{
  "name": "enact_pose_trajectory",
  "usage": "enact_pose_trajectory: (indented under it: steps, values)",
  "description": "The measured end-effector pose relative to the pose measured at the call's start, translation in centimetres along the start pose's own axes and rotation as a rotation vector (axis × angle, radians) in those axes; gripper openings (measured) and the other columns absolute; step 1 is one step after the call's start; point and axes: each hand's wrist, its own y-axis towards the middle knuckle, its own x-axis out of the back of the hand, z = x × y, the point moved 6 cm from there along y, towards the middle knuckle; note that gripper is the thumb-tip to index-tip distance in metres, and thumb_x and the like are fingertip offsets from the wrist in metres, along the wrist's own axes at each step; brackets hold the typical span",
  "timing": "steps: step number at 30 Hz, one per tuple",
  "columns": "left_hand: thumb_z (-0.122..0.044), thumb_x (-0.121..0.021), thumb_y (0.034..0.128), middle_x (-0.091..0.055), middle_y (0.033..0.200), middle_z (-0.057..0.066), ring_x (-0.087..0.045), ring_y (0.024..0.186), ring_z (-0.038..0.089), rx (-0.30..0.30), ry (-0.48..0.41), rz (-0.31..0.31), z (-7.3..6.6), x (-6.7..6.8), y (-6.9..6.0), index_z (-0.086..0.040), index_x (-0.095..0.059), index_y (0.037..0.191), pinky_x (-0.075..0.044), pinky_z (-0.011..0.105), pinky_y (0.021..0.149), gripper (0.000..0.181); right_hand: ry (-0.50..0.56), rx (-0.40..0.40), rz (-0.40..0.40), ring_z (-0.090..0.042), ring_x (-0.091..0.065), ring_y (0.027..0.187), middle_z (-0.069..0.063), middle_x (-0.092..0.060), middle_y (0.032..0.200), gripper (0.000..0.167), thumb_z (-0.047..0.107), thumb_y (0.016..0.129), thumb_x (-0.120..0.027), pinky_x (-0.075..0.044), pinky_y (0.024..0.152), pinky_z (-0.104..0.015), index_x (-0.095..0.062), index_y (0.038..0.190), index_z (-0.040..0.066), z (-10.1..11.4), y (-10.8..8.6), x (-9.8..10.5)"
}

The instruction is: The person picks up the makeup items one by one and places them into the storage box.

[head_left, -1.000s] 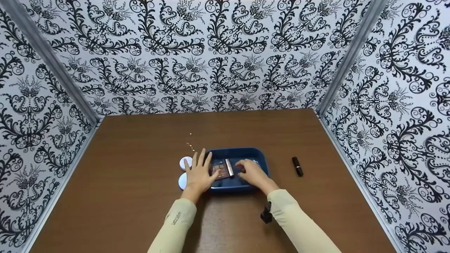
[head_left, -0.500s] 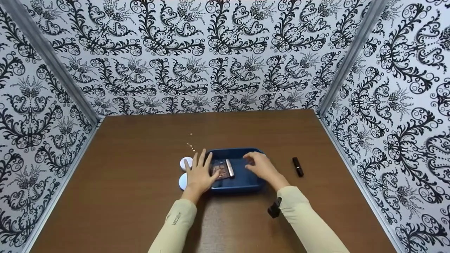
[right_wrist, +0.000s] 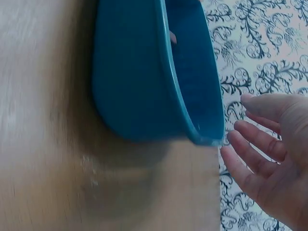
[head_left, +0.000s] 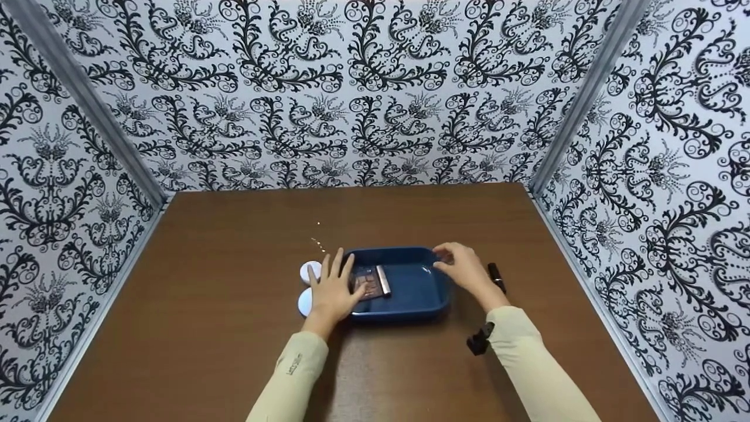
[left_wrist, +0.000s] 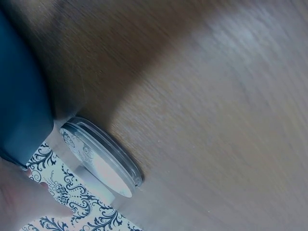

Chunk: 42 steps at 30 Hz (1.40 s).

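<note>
A blue plastic tray [head_left: 410, 313] stands mid-table, and my left hand [head_left: 333, 293] rests on its left edge with fingers spread. Inside, partly covered by that thumb, lies a makeup palette [head_left: 372, 289] with brown pans. Along the palette's right side is a shiny pinkish bar [head_left: 382, 280]; whether it is a separate tube is unclear. Over the tray's right rim is my right hand [head_left: 466, 269], fingers loosely bent, nothing held. In the right wrist view, this hand [right_wrist: 274, 149] hovers beside the blue tray wall [right_wrist: 130, 72], thumb and fingers apart.
Two round white-topped containers [head_left: 304, 302] sit left of the tray, partly behind the left hand. One shows as a flat round jar [left_wrist: 103, 159] in the left wrist view. A black lipstick-like tube [head_left: 495, 275] lies on the brown table [head_left: 234, 264] to the right.
My right hand has moved right, from inside the tray beside the palette to above the right rim. The left hand, palette and tray stay in place.
</note>
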Motion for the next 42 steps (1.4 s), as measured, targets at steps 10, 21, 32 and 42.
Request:
enact_pose_trajectory:
  steps: [10,21,32,42]
  values:
    - [-0.058,-0.055,0.0903,-0.021,0.167,0.004,-0.021,0.153,0.036,0.002,0.005,-0.005,0.0,-0.1,0.1,-0.024,-0.033,0.157,-0.009,0.072,0.117,0.078,-0.049,-0.027,-0.045,-0.036,-0.067,0.107,-0.019,-0.065,0.116,0.032,0.009,0.091,-0.070,-0.053,0.092,-0.050,-0.066,0.121,0.000,-3.6,-0.9,2.0]
    - [-0.057,-0.054,0.0901,-0.021,0.168,0.003,-0.020,0.154,0.035,0.011,0.007,-0.005,0.2,-0.4,0.2,-0.025,-0.032,0.157,-0.008,0.071,0.118,0.077,-0.102,-0.079,-0.054,-0.039,-0.065,0.107,-0.021,-0.064,0.118,0.033,0.008,0.092,-0.068,-0.053,0.091,-0.052,-0.064,0.123,-0.002,-7.0,-2.3,3.1]
    - [-0.057,-0.053,0.0901,-0.021,0.168,0.003,-0.021,0.153,0.035,0.008,0.011,-0.002,0.3,-0.5,0.2,-0.025,-0.032,0.157,-0.008,0.071,0.118,0.077,-0.215,-0.093,-0.080,-0.040,-0.060,0.109,-0.024,-0.061,0.120,0.029,0.005,0.094,-0.063,-0.050,0.094,-0.056,-0.065,0.122,-0.002,-9.4,-3.5,3.5]
    - [-0.057,-0.056,0.0892,-0.023,0.167,0.003,-0.022,0.153,0.036,0.010,0.004,-0.023,0.1,-0.3,0.2,-0.025,-0.034,0.156,-0.009,0.071,0.118,0.078,-0.275,-0.109,-0.061,-0.046,-0.056,0.116,-0.026,-0.058,0.125,0.033,-0.007,0.097,-0.047,-0.047,0.099,-0.058,-0.067,0.122,-0.001,-10.5,-4.2,3.1]
